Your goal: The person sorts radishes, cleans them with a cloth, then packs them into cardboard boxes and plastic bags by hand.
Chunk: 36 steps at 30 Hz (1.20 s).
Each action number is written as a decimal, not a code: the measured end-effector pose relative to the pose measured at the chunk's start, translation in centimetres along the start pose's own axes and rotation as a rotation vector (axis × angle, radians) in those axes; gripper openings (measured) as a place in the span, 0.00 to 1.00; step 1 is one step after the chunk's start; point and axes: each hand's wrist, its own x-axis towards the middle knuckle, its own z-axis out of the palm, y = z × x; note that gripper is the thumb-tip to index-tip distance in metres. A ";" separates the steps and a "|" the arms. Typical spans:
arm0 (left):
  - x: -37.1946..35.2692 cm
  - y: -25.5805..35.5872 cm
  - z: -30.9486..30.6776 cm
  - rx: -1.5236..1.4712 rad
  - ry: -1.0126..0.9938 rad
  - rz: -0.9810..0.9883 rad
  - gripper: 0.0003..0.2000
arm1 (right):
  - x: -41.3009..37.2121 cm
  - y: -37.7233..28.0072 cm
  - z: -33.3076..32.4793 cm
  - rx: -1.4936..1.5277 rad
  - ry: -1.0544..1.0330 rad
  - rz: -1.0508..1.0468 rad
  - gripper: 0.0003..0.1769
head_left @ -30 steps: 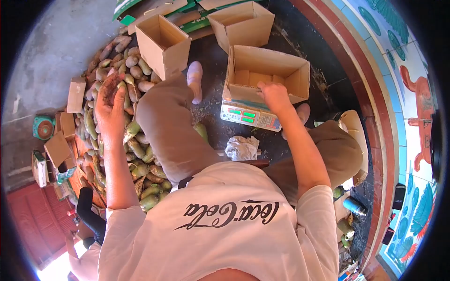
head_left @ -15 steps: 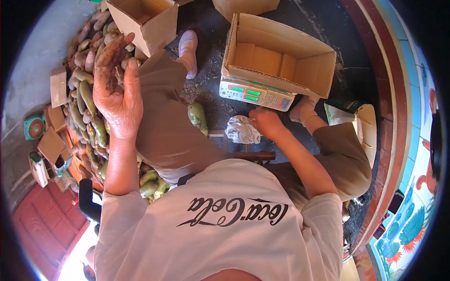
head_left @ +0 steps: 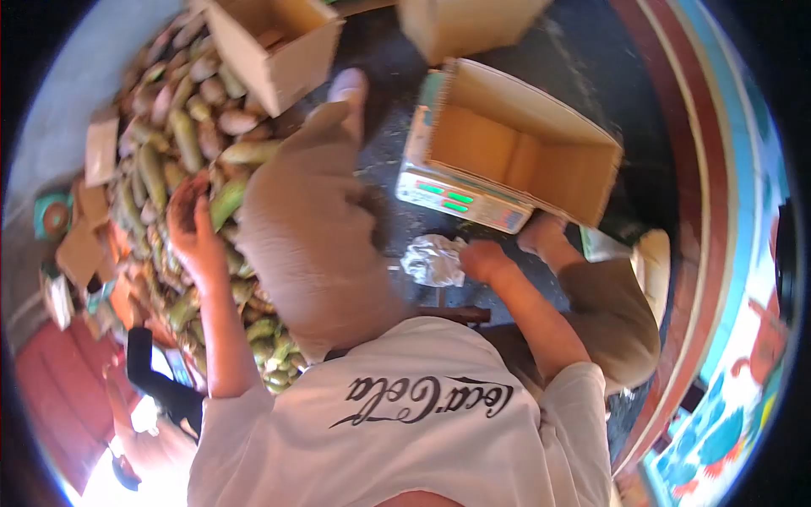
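Note:
My left hand (head_left: pixel 193 224), its fingers dirty and apart, is over a heap of long green and brown vegetables (head_left: pixel 152 176). Beside its thumb lies a green vegetable (head_left: pixel 228 203); I see nothing held. My right hand (head_left: pixel 487 260) is closed at the edge of a crumpled white cloth (head_left: pixel 432 260), between my legs. Beyond the cloth is a digital scale (head_left: pixel 463 203) with green displays, and an open cardboard box (head_left: pixel 528 152) rests tilted on it.
Two more cardboard boxes (head_left: pixel 296 59) (head_left: pixel 473 25) stand at the top. A small green scale (head_left: pixel 54 216) and cardboard pieces are at far left. Another person's arm (head_left: pixel 122 406) shows at lower left. A curved step edge (head_left: pixel 688 211) runs along the right.
My left hand has come down from its raised position to the heap. My left knee has shifted, and the vegetable formerly seen beside it is out of sight. The view has tilted slightly.

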 end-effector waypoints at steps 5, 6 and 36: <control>0.8 3.7 2.0 -0.067 -0.043 0.158 0.16 | -18.8 1.0 -11.3 0.217 0.949 -0.031 0.06; 0.9 4.6 2.4 -0.070 -0.049 0.184 0.16 | -22.8 2.3 -11.8 0.397 1.142 0.079 0.05; -14.4 33.3 24.0 -0.436 -0.938 0.719 0.11 | -30.9 26.4 14.1 0.898 1.884 0.839 0.16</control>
